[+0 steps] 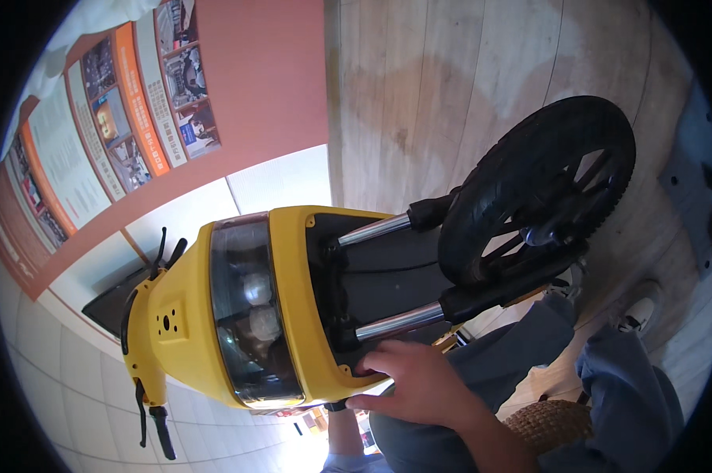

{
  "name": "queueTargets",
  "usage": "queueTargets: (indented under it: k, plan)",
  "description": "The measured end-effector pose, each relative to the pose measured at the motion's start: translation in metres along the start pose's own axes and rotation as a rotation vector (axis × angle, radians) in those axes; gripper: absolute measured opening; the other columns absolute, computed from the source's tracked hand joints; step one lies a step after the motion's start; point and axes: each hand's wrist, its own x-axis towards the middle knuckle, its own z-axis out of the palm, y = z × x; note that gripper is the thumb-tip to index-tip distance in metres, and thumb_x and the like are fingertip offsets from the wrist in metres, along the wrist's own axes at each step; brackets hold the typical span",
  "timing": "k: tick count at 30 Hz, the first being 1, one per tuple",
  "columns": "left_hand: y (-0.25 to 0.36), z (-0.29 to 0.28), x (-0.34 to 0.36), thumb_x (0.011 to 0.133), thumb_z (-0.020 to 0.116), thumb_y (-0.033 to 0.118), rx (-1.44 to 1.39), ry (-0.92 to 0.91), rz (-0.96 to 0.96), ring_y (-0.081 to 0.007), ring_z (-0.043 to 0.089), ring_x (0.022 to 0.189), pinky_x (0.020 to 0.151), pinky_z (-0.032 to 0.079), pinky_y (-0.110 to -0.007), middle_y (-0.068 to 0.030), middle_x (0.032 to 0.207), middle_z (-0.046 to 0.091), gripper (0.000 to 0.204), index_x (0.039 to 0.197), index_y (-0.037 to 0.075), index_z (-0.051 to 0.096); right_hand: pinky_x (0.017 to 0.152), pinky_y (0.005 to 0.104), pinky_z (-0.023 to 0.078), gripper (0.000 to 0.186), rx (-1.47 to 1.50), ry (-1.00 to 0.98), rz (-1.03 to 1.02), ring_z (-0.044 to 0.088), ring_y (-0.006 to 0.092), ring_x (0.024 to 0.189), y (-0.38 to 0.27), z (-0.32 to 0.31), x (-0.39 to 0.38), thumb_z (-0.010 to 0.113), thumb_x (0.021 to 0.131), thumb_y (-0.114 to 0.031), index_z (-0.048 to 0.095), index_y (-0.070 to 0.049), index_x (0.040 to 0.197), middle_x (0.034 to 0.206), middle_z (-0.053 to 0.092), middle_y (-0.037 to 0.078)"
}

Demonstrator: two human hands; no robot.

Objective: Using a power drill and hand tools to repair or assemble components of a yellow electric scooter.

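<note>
A yellow scooter front end lies sideways across the head view, its handlebar to the left and its wheel to the right. My right hand point(411, 385) closes on the lower rim of the yellow front fairing point(297, 307). The fingers curl at the inner edge by the opening, and the thumb lies outside. Next to the thumb, a bare forearm point(343, 433), apparently my left, reaches up to the fairing with a dark band at the wrist; its hand is hidden. Close to my right fingers, a chrome fork tube point(399, 321) runs toward the black front wheel point(537, 189).
A clear windscreen-like cover point(253, 315) crosses the fairing. The second fork tube point(376, 229) lies above the first. Trousered legs and shoes point(640, 306) are at the right, beside a woven stool point(549, 422). A poster wall point(269, 79) stands at the upper left.
</note>
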Motion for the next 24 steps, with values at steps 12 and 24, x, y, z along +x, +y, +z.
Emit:
queueTargets:
  k: [12, 24]
  plan:
    - [-0.022, 0.015, -0.004, 0.097, 0.035, 0.049, -0.201, 0.302, 0.151, -0.0247, 0.055, 0.109, 0.093, 0.046, -0.039, -0.0117, 0.123, 0.057, 0.060, 0.127, 0.000, 0.050, 0.068, 0.0332, 0.047, 0.041, -0.349, 0.352, 0.112, 0.062, 0.0230, 0.074, -0.038, 0.055, -0.006, 0.072, 0.080, -0.039, 0.058, -0.001, 0.090, 0.078, 0.061, 0.012]
    - [0.021, 0.043, 0.019, 0.071, 0.065, 0.070, -0.404, 0.271, 0.095, -0.0308, 0.032, 0.133, 0.105, 0.033, -0.048, -0.0187, 0.138, 0.034, 0.115, 0.145, 0.003, 0.007, 0.093, 0.0334, 0.041, 0.065, -0.140, 0.802, 0.148, 0.057, 0.0242, 0.108, -0.024, 0.082, 0.017, 0.043, 0.094, -0.054, 0.058, 0.003, 0.122, 0.119, 0.062, 0.015]
